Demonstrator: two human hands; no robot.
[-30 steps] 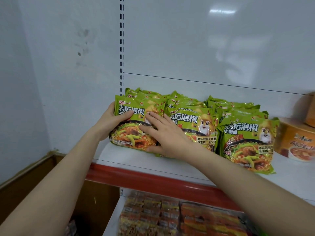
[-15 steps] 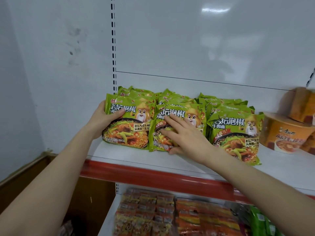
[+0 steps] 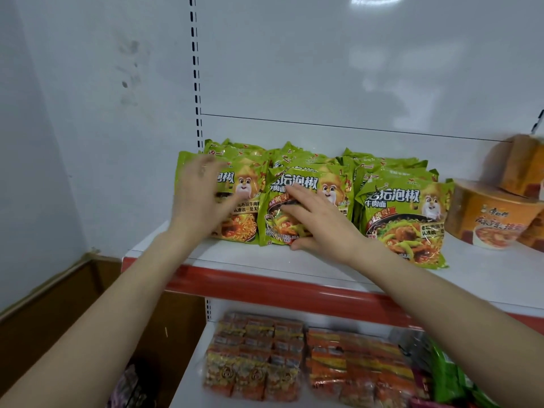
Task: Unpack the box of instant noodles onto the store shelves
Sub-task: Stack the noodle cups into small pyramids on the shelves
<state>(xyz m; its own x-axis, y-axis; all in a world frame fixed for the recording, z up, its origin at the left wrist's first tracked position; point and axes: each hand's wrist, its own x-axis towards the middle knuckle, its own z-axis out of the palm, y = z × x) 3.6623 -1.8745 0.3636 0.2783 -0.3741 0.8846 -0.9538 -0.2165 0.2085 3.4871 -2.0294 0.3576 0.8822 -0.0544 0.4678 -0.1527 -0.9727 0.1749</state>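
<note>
3 rows of green instant noodle packets are seen standing upright on a white shelf (image 3: 259,259) with a red front edge (image 3: 279,290), each row stacked back towards the rear panel. The left hand (image 3: 200,198) is raised in front of the left front packet (image 3: 247,222); its fingers are blurred but appear released and spread, and it cannot be told whether the packet is being touched. The right hand (image 3: 321,222) is laid flat on the face of the middle front packet (image 3: 275,228), with straight, spread fingers and the thumb low beside the packet's bottom edge; nothing is grasped. The right front packet (image 3: 403,219) is left untouched, just beside the middle one. Orange noodle bowls (image 3: 494,222) are placed to the right on the same shelf. Orange multipacks (image 3: 265,363) are laid on the shelf below.
</note>
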